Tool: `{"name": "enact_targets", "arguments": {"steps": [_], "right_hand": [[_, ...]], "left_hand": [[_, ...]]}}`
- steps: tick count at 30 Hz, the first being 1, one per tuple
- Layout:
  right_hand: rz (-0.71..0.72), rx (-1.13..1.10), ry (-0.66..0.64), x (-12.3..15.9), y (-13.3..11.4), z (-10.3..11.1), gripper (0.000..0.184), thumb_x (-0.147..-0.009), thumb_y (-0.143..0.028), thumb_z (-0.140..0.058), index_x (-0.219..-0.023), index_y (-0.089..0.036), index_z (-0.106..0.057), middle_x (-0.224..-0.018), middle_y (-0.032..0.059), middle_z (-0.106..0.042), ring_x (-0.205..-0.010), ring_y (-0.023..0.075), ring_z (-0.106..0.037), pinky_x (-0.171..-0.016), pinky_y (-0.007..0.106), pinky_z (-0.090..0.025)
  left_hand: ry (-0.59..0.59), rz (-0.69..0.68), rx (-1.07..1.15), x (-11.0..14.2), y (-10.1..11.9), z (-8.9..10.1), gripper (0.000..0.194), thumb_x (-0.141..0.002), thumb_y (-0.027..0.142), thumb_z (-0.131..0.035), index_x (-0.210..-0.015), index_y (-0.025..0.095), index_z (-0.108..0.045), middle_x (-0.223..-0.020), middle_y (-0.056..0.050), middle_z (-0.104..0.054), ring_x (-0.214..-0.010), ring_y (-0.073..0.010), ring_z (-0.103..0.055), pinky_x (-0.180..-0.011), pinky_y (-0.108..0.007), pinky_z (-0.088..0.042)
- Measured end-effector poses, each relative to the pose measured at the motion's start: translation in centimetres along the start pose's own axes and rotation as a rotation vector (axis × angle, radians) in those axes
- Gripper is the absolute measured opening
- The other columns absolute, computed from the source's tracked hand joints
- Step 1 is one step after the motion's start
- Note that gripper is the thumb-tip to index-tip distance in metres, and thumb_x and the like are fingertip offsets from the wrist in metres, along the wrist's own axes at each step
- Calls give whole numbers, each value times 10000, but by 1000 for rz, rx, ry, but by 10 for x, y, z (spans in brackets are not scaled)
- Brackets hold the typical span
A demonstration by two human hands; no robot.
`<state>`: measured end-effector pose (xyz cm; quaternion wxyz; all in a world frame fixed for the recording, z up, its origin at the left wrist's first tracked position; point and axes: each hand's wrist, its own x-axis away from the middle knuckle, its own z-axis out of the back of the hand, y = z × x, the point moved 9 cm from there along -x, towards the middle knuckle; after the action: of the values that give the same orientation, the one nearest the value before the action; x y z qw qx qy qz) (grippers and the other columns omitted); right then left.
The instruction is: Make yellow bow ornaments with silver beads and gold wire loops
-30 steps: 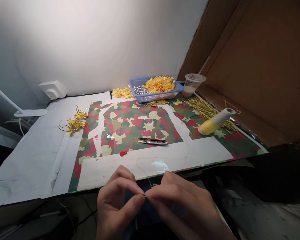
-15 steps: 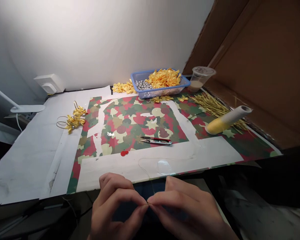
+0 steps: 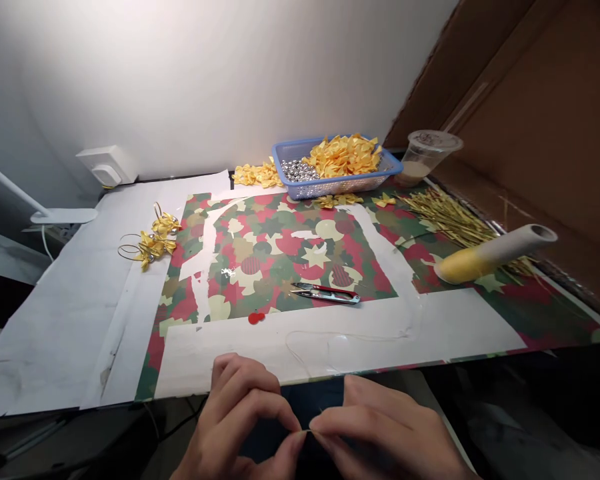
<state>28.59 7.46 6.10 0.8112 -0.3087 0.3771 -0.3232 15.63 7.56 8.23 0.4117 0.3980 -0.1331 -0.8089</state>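
My left hand [image 3: 245, 415] and my right hand [image 3: 387, 425] are close together just below the table's front edge. Each pinches thumb against index finger, and a short stretch of thin pale thread [image 3: 306, 431] spans the small gap between the fingertips. Over the white strip in front of them curves a loose length of the same thin thread, running down toward my hands. A tiny dark tip rises above my right fingertips, too fine to identify. Thread snips [image 3: 326, 294] with red and silver handles lie on the patterned sheet, near a small red piece [image 3: 256, 318].
At the back stands a blue basket [image 3: 341, 187] with yellow ribbon bows and silver beads. To its right are a plastic cup [image 3: 427, 157], a bundle of dry stems [image 3: 453, 217] and a yellow-and-white tube [image 3: 490, 257]. Bow-trimmed wire hoops [image 3: 153, 247] lie left; cardboard [image 3: 545, 147] walls the right.
My fingertips have drawn slightly apart, so a bit of thread shows between them. Both hands sit a little lower and further right in view; the view has shifted slightly.
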Motion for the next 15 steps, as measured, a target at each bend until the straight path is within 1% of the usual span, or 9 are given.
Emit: {"name": "enact_targets", "arguments": {"steps": [2, 3, 5, 6, 7, 10, 12, 15], "right_hand": [[1, -4, 49, -1, 2, 6, 118, -885, -110, -583, -939, -213, -604, -616, -37, -496, -513, 86, -496, -470, 182, -400], [-5, -9, 73, -2, 4, 9, 132, -882, -102, -581, -945, -215, -605, -610, -36, -511, -507, 88, -503, -464, 182, -404], [-20, -15, 115, -4, 6, 17, 152, -873, -91, -580, -947, -221, -609, -604, -35, -541, -500, 90, -520, -456, 181, -409], [-34, -15, 129, -4, 8, 20, 157, -869, -87, -584, -939, -224, -613, -604, -33, -550, -502, 93, -529, -456, 181, -413], [-54, -13, 146, -4, 10, 24, 156, -863, -87, -592, -927, -227, -617, -604, -32, -553, -504, 96, -533, -459, 184, -417], [-111, -16, 219, 0, 17, 37, 165, -853, -74, -599, -903, -230, -623, -603, -29, -549, -504, 104, -521, -469, 199, -424], [-133, -22, 265, 4, 21, 44, 191, -841, -52, -598, -908, -229, -625, -597, -34, -540, -498, 103, -508, -473, 208, -422], [-137, -20, 314, 9, 25, 54, 226, -822, -30, -600, -920, -232, -629, -598, -38, -540, -483, 98, -507, -460, 213, -420]], "left_hand": [[4, 53, -58, 0, -15, 3, 125, -789, 120, -602, -807, 232, -550, -697, 4, -616, -673, -167, -589, -666, -299, -446], [20, 92, -122, -1, -24, 6, 121, -807, 138, -602, -864, 237, -563, -753, -4, -648, -723, -177, -612, -693, -300, -457], [36, 186, -278, -2, -46, 10, 178, -852, 202, -597, -1024, 242, -575, -935, -34, -689, -873, -207, -636, -787, -325, -467], [0, 219, -309, -3, -56, 8, 215, -876, 235, -580, -1090, 244, -570, -999, -44, -688, -934, -218, -634, -817, -337, -466], [-23, 258, -318, -4, -65, 5, 221, -896, 261, -558, -1116, 241, -571, -1036, -54, -677, -974, -228, -624, -839, -351, -465], [-118, 320, -288, -7, -84, -6, 182, -914, 305, -526, -1055, 236, -616, -998, -58, -648, -981, -240, -606, -834, -366, -474], [-178, 360, -268, -7, -92, -13, 149, -916, 308, -517, -972, 234, -634, -943, -48, -628, -946, -232, -599, -812, -357, -478], [-233, 424, -235, -6, -97, -17, 162, -926, 312, -490, -880, 233, -624, -887, -35, -607, -878, -213, -590, -760, -331, -475]]}}
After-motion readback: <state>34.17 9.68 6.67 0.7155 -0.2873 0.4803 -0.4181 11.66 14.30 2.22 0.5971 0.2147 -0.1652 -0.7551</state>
